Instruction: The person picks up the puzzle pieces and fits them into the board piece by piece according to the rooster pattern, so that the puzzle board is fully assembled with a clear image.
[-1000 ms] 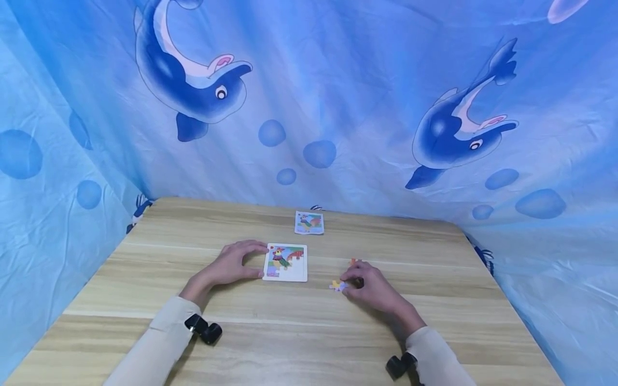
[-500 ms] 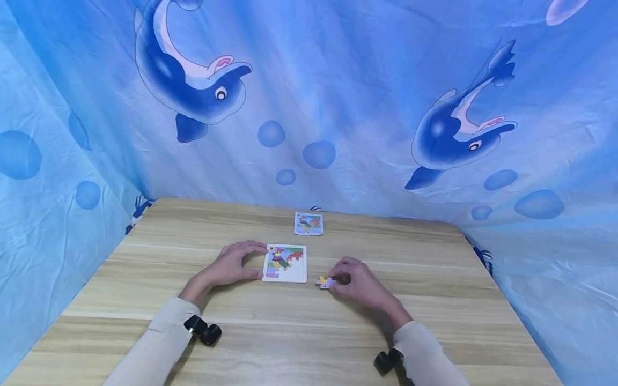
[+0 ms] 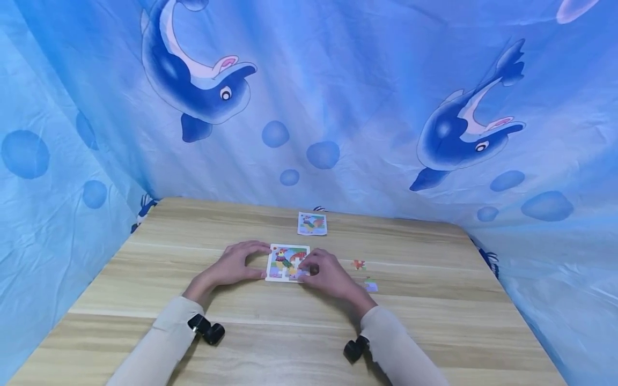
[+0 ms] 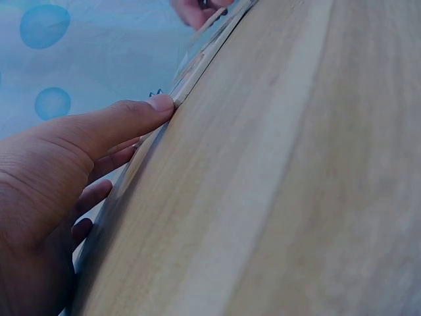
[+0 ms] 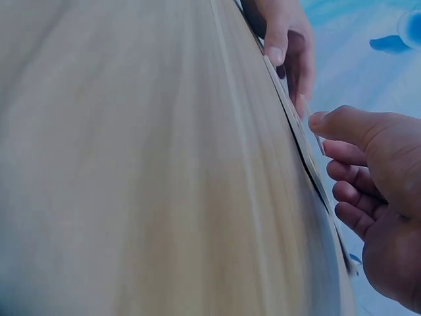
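Note:
A white-rimmed puzzle tray (image 3: pixel 275 279) with a colourful rooster picture lies flat on the wooden table. My left hand (image 3: pixel 237 264) holds it at its left side, thumb near the lower corner and fingers at the upper one. The left wrist view shows that thumb (image 4: pixel 135 122) pressed against the tray's corner. Over the tray's lower right part, my right hand (image 3: pixel 328 272) pinches a yellow and lilac jigsaw piece (image 3: pixel 293 272) between thumb and fingers. In the right wrist view the piece (image 5: pixel 321 143) is tilted, edge-on under the thumb tip; its outline is partly hidden.
Loose pieces lie right of the tray: an orange one (image 3: pixel 358 264) and lilac and green ones (image 3: pixel 370 285) nearer the front. Behind the tray rests a square rooster picture card (image 3: pixel 312 223). A blue dolphin curtain (image 3: pixel 323 107) hangs behind the table (image 3: pixel 270 343).
My right hand has carried the yellow and lilac jigsaw piece leftward from the loose pieces to over the tray. The left hand keeps its hold on the tray's left side.

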### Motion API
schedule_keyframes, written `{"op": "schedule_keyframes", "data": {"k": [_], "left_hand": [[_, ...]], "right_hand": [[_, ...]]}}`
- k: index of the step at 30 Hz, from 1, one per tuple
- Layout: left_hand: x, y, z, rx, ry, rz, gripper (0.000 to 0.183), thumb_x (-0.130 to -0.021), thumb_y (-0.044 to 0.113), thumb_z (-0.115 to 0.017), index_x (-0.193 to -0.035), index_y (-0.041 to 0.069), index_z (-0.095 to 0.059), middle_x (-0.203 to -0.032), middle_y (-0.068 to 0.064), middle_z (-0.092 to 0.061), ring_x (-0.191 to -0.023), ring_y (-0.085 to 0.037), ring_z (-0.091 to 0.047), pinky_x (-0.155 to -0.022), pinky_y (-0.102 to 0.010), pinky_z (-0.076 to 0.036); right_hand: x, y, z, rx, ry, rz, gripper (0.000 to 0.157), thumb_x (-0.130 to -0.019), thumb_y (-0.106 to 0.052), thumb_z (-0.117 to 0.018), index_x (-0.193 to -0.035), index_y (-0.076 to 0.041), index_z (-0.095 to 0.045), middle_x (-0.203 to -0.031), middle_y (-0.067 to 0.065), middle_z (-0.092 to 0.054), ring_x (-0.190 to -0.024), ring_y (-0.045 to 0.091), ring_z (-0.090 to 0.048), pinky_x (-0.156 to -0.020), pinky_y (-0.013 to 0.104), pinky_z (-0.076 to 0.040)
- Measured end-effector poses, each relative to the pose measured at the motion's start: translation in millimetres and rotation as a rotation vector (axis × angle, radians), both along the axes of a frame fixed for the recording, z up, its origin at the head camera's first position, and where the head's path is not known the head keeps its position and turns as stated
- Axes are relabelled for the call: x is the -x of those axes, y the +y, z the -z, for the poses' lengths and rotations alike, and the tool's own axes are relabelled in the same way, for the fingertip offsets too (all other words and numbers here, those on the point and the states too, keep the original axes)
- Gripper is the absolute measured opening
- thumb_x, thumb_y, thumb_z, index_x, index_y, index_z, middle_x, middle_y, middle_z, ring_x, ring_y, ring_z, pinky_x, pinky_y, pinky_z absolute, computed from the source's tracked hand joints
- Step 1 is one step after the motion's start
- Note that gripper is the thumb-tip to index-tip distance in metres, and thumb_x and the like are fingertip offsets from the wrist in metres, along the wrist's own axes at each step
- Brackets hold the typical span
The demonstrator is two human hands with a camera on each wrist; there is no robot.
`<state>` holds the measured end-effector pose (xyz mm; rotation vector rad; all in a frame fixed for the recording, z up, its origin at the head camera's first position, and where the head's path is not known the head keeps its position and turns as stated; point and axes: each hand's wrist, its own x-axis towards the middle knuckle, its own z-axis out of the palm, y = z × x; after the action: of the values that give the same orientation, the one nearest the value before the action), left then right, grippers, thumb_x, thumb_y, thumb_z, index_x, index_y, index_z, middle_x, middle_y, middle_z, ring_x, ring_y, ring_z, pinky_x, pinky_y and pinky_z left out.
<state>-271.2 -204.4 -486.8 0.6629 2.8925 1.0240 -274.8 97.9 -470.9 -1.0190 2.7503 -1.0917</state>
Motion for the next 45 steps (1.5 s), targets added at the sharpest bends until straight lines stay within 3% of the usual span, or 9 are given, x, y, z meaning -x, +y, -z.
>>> {"op": "schedule_keyframes", "data": {"k": [7, 29, 35, 45], "left_hand": [[4.0, 0.6, 0.5, 0.001, -0.001, 0.01, 0.062, -0.084, 0.045, -0.082, -0.139, 0.024, -0.064, -0.154, -0.003, -0.055, -0.149, -0.036, -0.042, -0.118, -0.065, -0.024], [0.1, -0.3, 0.8, -0.012, 0.002, 0.003, 0.061, -0.084, 0.043, -0.082, -0.139, 0.023, -0.064, -0.153, -0.004, -0.056, -0.148, -0.037, -0.043, -0.118, -0.065, -0.024], [0.5, -0.2, 0.9, -0.014, 0.007, 0.01, 0.06, -0.085, 0.043, -0.082, -0.139, 0.022, -0.064, -0.153, -0.004, -0.056, -0.148, -0.036, -0.043, -0.118, -0.065, -0.024], [0.6, 0.1, -0.3, -0.005, -0.002, 0.012, 0.062, -0.084, 0.041, -0.083, -0.139, 0.021, -0.063, -0.154, -0.005, -0.055, -0.148, -0.036, -0.043, -0.115, -0.063, -0.027]], "right_hand": [[4.2, -13.4, 0.7, -0.035, 0.021, 0.008, 0.023, -0.086, -0.023, -0.084, -0.105, -0.01, -0.08, -0.102, 0.001, -0.068, -0.09, 0.012, -0.055, -0.078, 0.025, -0.046], [3.7, -21.9, 2.6, -0.076, -0.008, 0.041, 0.024, -0.087, -0.025, -0.084, -0.106, -0.011, -0.08, -0.105, 0.001, -0.07, -0.102, 0.016, -0.059, -0.091, 0.033, -0.05], [4.7, -26.6, 3.4, -0.052, 0.041, 0.009, 0.021, -0.088, -0.022, -0.082, -0.106, -0.01, -0.079, -0.106, 0.002, -0.072, -0.102, 0.018, -0.061, -0.091, 0.034, -0.052], [6.2, -36.2, 5.1, -0.067, -0.002, -0.006, 0.019, -0.091, -0.021, -0.08, -0.108, -0.014, -0.081, -0.108, 0.001, -0.072, -0.104, 0.016, -0.061, -0.095, 0.032, -0.05]]}}
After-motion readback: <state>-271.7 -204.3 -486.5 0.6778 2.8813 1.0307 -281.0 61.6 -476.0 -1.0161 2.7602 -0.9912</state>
